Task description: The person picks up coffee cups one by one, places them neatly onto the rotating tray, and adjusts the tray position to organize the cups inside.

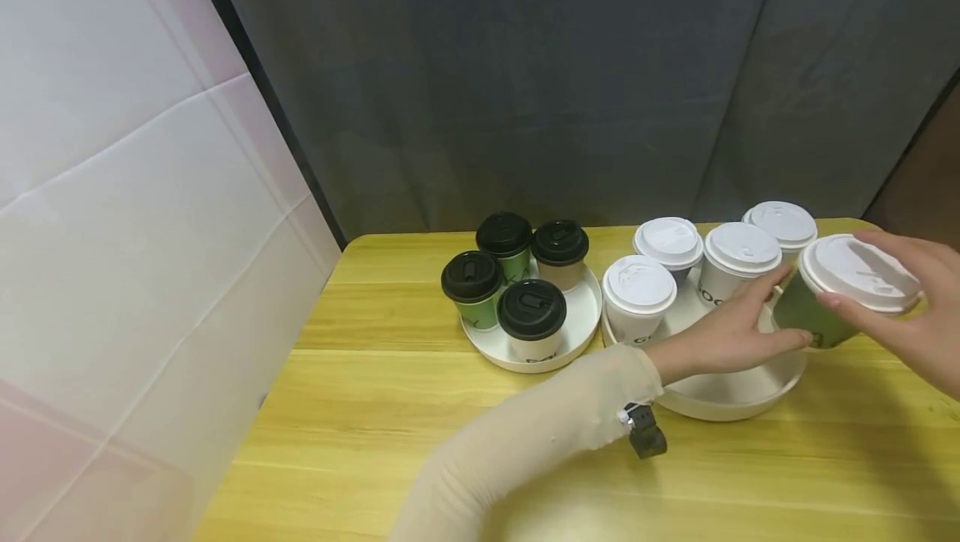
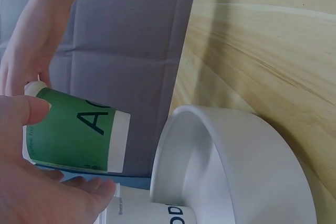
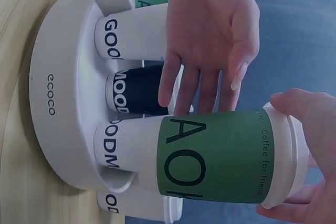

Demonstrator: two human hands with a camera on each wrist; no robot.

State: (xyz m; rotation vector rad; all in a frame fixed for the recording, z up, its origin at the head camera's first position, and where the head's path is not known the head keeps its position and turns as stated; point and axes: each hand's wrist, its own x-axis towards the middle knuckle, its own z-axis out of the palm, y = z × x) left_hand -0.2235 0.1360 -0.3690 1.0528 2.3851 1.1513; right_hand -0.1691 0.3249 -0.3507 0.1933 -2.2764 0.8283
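Observation:
My right hand (image 1: 926, 300) grips a green paper cup (image 3: 212, 158) by its white lid (image 3: 286, 156), holding it raised and tilted above the right side of a large round white tray (image 1: 720, 409). The left hand (image 3: 212, 35) reaches over that tray, fingers fairly straight and thumb spread, with its fingertips right beside the green cup. In the left wrist view the left thumb (image 2: 34, 109) overlaps the cup's side. Several white-lidded cups stand toward the back of the large tray, including a white cup (image 1: 637, 296) at its left and a dark cup (image 3: 139, 90).
Left of the large tray, a smaller round white tray (image 1: 487, 346) bears several cups with black lids (image 1: 532, 308). Both trays stand on a yellow wooden table (image 1: 360, 442). A dark grey curtain (image 1: 487, 83) hangs behind, and a pale panel (image 1: 150, 233) borders the left side.

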